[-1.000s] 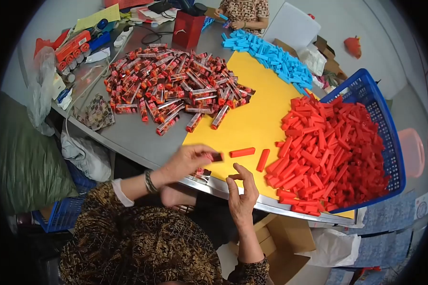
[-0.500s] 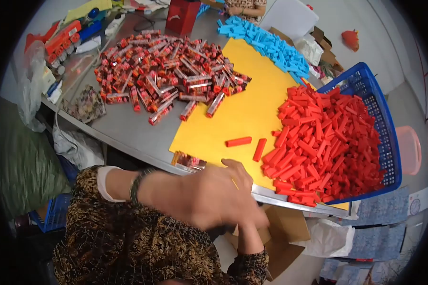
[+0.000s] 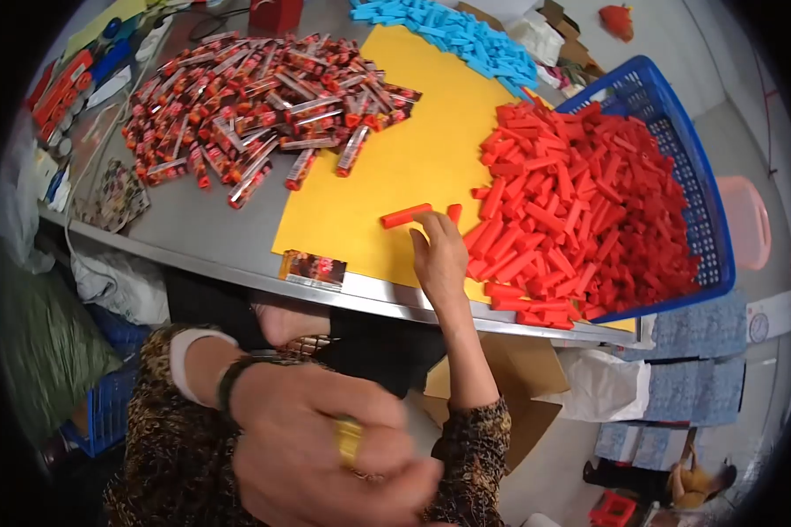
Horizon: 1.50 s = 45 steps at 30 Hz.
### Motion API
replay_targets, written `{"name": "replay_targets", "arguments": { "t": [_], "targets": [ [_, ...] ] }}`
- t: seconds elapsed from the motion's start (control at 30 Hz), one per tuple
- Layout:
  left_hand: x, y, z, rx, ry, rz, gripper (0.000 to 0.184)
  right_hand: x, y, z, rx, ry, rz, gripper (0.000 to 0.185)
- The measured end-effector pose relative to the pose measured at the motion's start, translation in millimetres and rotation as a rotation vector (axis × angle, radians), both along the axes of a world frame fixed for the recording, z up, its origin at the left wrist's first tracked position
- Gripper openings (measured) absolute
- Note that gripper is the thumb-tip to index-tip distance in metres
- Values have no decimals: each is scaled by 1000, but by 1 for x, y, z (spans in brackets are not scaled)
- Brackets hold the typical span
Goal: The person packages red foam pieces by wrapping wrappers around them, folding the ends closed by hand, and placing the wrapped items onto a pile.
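Observation:
My right hand (image 3: 441, 255) reaches over the yellow sheet (image 3: 360, 189), thumb and fingers apart. Its fingertips meet the end of a loose red stick (image 3: 402, 217). Another red stick (image 3: 454, 213) lies just beyond the hand, partly covered. Low in view and close to the camera is my left hand (image 3: 325, 439), wearing a wide gold ring. Its fingers are curled in and smeared by motion, so anything inside them is hidden. A printed wrapper (image 3: 312, 269) lies at the table's front edge. To the right, a heap of red sticks (image 3: 571, 211) spills from a blue basket (image 3: 721, 255).
Many brown-and-red wrapped sticks (image 3: 255, 105) are piled on the grey metal table (image 3: 202, 215) at the left. Blue sticks (image 3: 457, 39) lie along the far side. An open cardboard box (image 3: 523, 360) stands below the front edge. Another person (image 3: 690, 483) is at lower right.
My hands, crossed over each other before, have separated. The right has moved up to the loose red sticks; the left has come down toward me. The view has shifted, so the table sits higher and further left.

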<state>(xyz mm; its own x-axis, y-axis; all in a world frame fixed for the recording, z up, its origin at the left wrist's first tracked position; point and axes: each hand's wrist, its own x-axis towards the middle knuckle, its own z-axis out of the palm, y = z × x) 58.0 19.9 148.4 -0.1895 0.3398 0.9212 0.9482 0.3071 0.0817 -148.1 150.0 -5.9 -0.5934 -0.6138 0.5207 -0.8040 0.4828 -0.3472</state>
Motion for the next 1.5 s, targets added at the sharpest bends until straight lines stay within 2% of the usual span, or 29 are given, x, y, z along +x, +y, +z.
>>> {"name": "replay_targets", "arguments": {
  "t": [0.03,0.1,0.13,0.17,0.2,0.3,0.37,0.47,0.6,0.77,0.9,1.1,1.2,1.4,1.5],
  "targets": [
    [4,-12,-2,-90,-45,-11,21,-8,0,-4,68,16,-46,34],
    [1,-15,-23,-281,-204,306,24,-22,1,-11,162,65,-81,39],
    [-8,-21,-41,-315,-364,428,22,-30,0,-14,206,97,-88,42],
    [-20,-27,-69,-149,-379,493,10,-38,0,-20,254,94,-84,44],
    [-29,-40,-95,-211,-432,555,6,-43,1,-23,271,92,-59,44],
    [-41,-72,-147,-193,-771,746,16,-49,2,-25,352,93,-3,39],
    [-46,-81,-165,-222,-781,779,18,-51,4,-22,451,111,-1,33],
    [-52,-87,-173,-203,-883,741,17,-42,5,-21,409,103,-9,23],
    [-57,-89,-179,-104,-1009,676,13,-37,11,-18,322,-32,59,18],
    [-61,-92,-189,-159,-872,710,8,-19,18,6,52,-459,113,22],
    [-58,-88,-179,-245,-860,777,6,-7,18,27,-71,-557,114,25],
    [-53,-83,-161,-253,-886,761,5,10,3,33,19,-412,176,30],
    [-53,-84,-165,-132,-803,754,5,12,2,30,4,-419,169,31],
    [-52,-88,-154,-160,-954,768,5,16,5,29,-2,-435,127,34],
    [-57,-91,-166,-113,-1050,680,5,17,6,28,-32,-446,139,34]
  ]
}}
